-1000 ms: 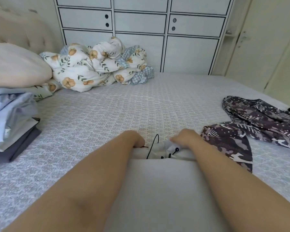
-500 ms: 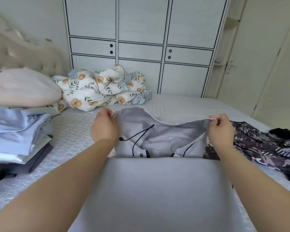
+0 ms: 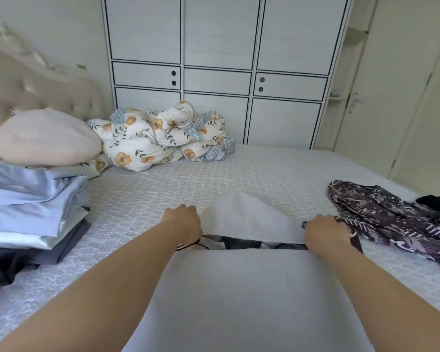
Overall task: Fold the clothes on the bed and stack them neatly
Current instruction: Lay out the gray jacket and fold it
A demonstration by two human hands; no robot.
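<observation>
A pale grey hooded garment (image 3: 249,217) with black drawstrings lies on the bed in front of me, its hood spread flat and pointing away. My left hand (image 3: 182,221) grips its left edge by the drawstrings. On the other side my right hand (image 3: 324,231) grips the right edge. A stack of folded light blue and dark grey clothes (image 3: 31,209) sits at the left. At the right lies an unfolded dark patterned garment (image 3: 381,219) with a black item (image 3: 434,201) behind it.
A grey surface (image 3: 247,301) fills the near foreground between my forearms. A cream pillow (image 3: 46,137) and a bunched floral duvet (image 3: 160,138) lie at the head of the patterned bed sheet (image 3: 188,181). A white wardrobe (image 3: 219,72) stands behind the bed.
Both hands lifted the hooded garment up and spread it apart, then lowered it onto the bed with the hood laid flat away from me.
</observation>
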